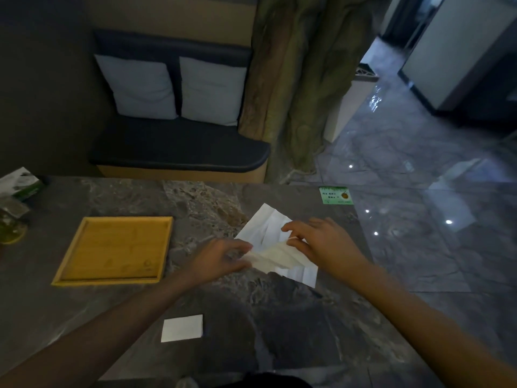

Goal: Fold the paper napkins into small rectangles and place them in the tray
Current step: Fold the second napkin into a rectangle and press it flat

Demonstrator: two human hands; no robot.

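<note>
A white paper napkin (275, 247) lies unfolded and creased on the dark stone table, right of centre. My left hand (221, 257) pinches its near-left part, which is lifted and bunched. My right hand (319, 239) pinches the napkin's raised middle edge from the right. A small folded white napkin rectangle (182, 328) lies flat near the table's front edge. The wooden tray (84, 280) sits to the left of my hands with nothing in it.
A green and white tissue box (21, 183) and a glass item (11, 222) stand at the table's far left. A green card (335, 195) lies at the far right corner. Beyond the table is a cushioned bench (179, 152); glossy floor lies to the right.
</note>
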